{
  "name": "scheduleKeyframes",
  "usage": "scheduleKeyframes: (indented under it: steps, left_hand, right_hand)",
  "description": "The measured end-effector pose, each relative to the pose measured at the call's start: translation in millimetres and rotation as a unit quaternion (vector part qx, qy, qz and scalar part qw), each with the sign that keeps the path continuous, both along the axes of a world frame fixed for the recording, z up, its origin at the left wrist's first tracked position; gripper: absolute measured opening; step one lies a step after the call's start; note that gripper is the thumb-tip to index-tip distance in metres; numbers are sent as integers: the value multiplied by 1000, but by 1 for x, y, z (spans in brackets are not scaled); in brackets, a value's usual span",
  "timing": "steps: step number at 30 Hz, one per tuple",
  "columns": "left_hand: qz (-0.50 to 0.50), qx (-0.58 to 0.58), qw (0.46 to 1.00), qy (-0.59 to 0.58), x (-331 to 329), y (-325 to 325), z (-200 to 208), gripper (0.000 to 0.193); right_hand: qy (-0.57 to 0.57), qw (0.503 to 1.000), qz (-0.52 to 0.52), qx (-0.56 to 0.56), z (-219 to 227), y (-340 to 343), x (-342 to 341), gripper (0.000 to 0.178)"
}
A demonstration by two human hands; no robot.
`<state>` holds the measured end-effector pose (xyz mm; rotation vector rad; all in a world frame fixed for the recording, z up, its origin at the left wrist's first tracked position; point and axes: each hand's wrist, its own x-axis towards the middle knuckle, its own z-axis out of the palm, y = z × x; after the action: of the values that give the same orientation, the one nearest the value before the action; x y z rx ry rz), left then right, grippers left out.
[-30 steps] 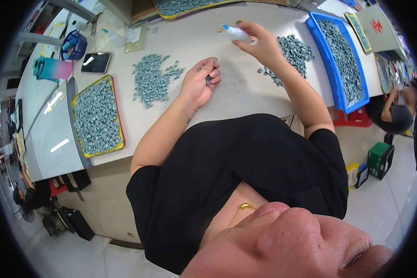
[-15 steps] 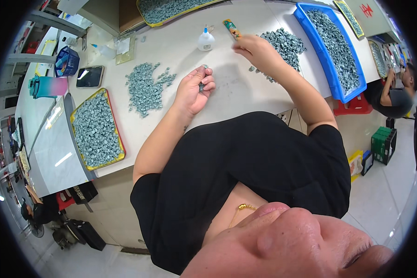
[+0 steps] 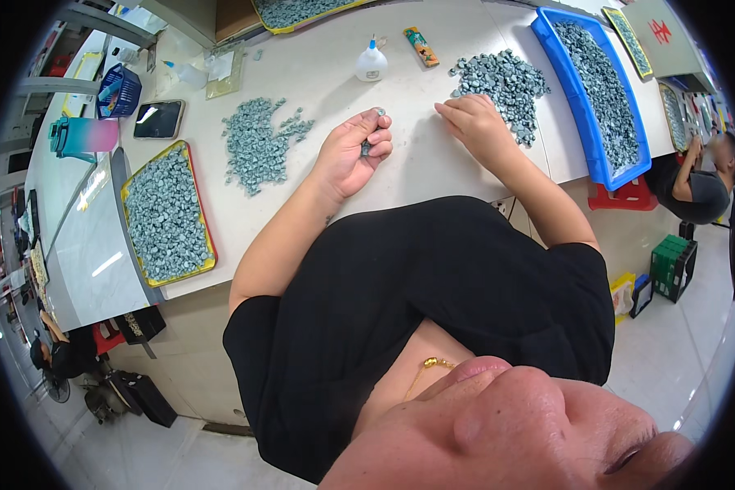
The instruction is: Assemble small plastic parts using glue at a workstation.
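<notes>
My left hand is closed over the bench, with a small grey-green piece pinched between thumb and forefinger. Another dark piece shows in the curl of its fingers. At the near left edge of a pile of darker grey-green pieces is my right hand, its fingers drawn together and pointing left; anything between them is hidden. Beyond both hands stands a white squeeze bottle with a blue tip. A green and orange packet lies to its right. Left of my left hand spreads a pile of paler pieces.
A blue tray of pieces stands at the right, and a yellow-rimmed tray of pieces at the left. Beyond that are a phone, a tumbler and a blue basket. Another person sits at far right.
My right hand has come back from beside the packet to the near edge of the darker pile. My left hand keeps its pinch. The whole view has shifted slightly.
</notes>
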<state>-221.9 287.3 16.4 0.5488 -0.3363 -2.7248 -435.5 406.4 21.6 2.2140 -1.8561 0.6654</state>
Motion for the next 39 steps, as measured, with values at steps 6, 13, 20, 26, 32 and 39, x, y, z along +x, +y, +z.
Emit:
scheduleKeyframes:
  steps: [6,13,20,26,32,39]
  left_hand:
    - [-24,-3,1000,16,2,4,2,13]
    - [-27,-24,999,19,3,5,5,14]
    - [-27,-9,999,33,4,8,10,14]
    - [-16,-15,999,31,7,9,16,15]
    - [24,-86,996,19,5,17,19,12]
    - [46,-69,996,23,4,20,23,12]
  right_hand:
    - [-195,972,60,-118,22,-22,38,23]
    - [-117,969,160,-150,19,-33,43,33]
    - [-106,972,163,-136,11,-32,42,33]
    - [-108,960,191,-173,10,-36,40,33]
    - [-116,948,203,-216,11,-38,44,32]
    - [-240,927,176,-228,7,-44,54,28]
